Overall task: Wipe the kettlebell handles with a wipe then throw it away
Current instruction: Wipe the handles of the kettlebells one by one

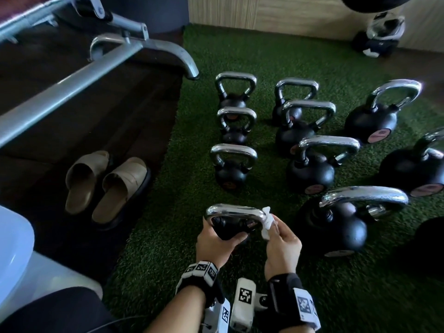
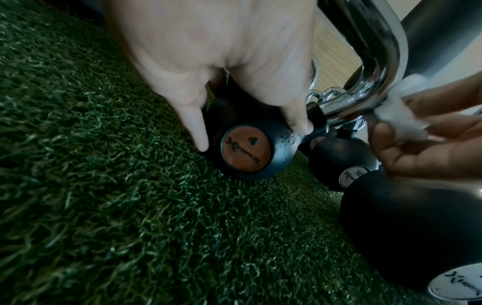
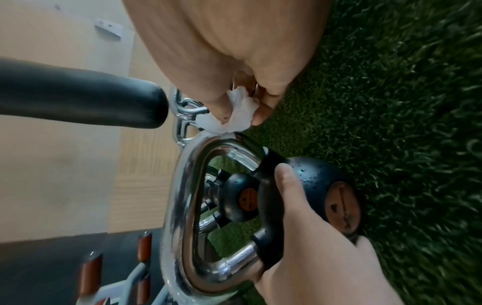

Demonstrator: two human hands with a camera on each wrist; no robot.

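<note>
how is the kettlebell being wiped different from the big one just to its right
The small kettlebell is gripped at its body by the left hand, while the right hand pinches a white wipe against its handle; the large kettlebell stands untouched. The small one's badge is orange, the large one's pale. Both have black bodies, chrome handles, and sit on green turf.

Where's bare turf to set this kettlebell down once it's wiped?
Bare turf lies left of the held kettlebell, between it and the sandals. More lies beyond the rows, toward the wall. Crowded to the right: a big kettlebell sits close to the right hand and its wipe.
</note>
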